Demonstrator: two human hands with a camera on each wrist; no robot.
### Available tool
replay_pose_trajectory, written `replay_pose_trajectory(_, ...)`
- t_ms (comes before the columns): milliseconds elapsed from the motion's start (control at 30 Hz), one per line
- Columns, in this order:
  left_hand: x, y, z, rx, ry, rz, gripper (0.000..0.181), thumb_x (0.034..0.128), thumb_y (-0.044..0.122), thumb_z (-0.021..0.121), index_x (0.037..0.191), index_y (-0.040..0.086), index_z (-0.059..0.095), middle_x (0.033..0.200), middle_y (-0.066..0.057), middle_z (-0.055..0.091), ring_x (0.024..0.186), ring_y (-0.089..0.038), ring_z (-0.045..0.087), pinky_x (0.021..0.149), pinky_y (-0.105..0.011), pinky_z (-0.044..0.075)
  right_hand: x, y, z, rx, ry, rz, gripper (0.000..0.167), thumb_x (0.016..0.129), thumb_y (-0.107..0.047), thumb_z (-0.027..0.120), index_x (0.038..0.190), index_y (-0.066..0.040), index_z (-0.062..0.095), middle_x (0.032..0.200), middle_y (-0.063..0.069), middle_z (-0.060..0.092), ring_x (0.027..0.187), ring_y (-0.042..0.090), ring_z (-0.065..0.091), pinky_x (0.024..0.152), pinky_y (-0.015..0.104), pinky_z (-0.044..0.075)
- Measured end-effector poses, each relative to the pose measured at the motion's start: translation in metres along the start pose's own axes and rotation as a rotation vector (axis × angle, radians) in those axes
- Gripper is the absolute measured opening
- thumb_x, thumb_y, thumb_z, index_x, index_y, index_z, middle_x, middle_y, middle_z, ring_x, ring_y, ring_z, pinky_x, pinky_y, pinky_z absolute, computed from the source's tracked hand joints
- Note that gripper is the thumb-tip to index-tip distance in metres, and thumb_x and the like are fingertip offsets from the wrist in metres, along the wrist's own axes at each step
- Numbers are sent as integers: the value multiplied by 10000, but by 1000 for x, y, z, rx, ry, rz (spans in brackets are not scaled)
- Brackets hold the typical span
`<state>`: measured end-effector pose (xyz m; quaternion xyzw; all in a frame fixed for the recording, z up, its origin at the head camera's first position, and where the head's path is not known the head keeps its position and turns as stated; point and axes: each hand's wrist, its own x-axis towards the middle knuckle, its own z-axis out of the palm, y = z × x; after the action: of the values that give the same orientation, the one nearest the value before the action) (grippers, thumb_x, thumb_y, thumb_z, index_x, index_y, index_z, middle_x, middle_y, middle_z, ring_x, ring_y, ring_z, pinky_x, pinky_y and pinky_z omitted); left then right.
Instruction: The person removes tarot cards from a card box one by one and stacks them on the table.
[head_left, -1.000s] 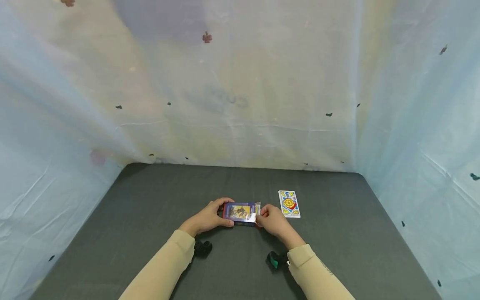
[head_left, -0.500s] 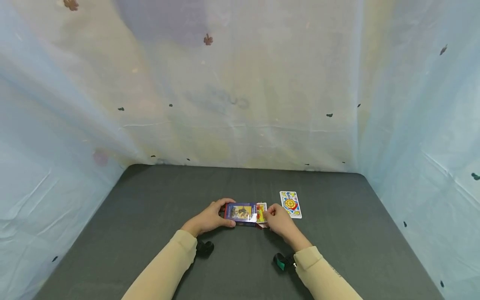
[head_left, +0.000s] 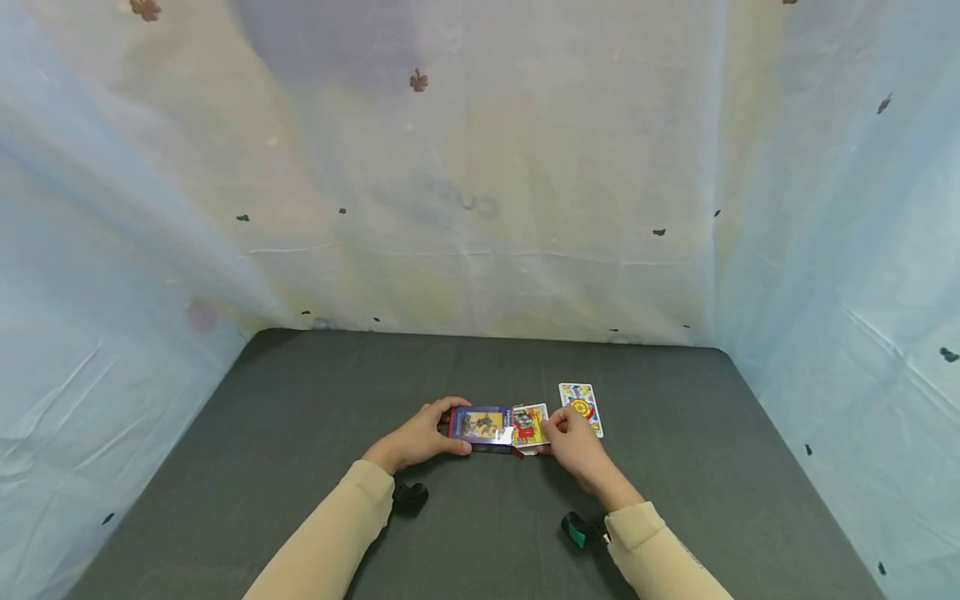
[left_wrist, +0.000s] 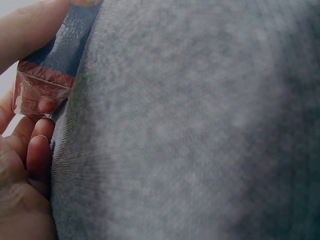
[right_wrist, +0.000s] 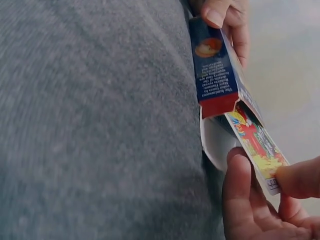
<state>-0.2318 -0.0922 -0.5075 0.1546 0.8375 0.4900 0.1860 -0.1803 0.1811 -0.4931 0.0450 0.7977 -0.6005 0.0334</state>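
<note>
A red-and-yellow illustrated rectangular card (head_left: 527, 426) juts partway from the open end of a dark-blue cardboard box (head_left: 472, 427), pinched by the right hand (head_left: 576, 447) while the left hand (head_left: 422, 433) grips the box's opposite end. On the dark-grey fabric-covered table (head_left: 480, 525), a multicoloured white-bordered card (head_left: 583, 405) lies just beyond the right hand.

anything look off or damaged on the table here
Nothing looks spilled or plainly damaged. A red-and-yellow card juts from the open box, which might look odd, but the right hand pinches it. The wheel-patterned card lies outside the box on the table, just beyond that hand, so it may seem stray.
</note>
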Motion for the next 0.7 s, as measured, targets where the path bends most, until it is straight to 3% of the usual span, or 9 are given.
replay_pose_trajectory(100,-1,1,0,1,2,-8,688,737,325,853,1326,335,497,1260,-71,417,1075,-243,425,925,-442,384,0,2,-3,63,4,-5,95,978,-29,534,961,32,464,812,167,539,731,258,653,679,363,545)
replay_pose_trajectory(200,-1,1,0,3,4,-14,691,736,327,853,1327,341,495,1264,-77,413,1071,-248,429,926,-445,382,0,3,-5,85,13,-11,160,958,-1,551,1071,49,451,838,175,564,736,256,640,687,380,547)
replay_pose_trajectory(367,-1,2,0,9,5,-18,700,734,330,854,1334,335,493,1258,-77,416,1069,-249,432,929,-448,383,0,2,-9,0,18,-14,436,922,6,583,1324,16,416,888,155,591,698,229,603,644,378,537)
replay_pose_trajectory(700,-2,4,0,0,2,-14,691,743,317,851,1336,318,495,1259,-74,415,1077,-246,428,932,-450,383,-4,3,-16,-113,-67,-81,575,874,54,617,1406,-93,454,852,141,513,668,247,604,602,370,506)
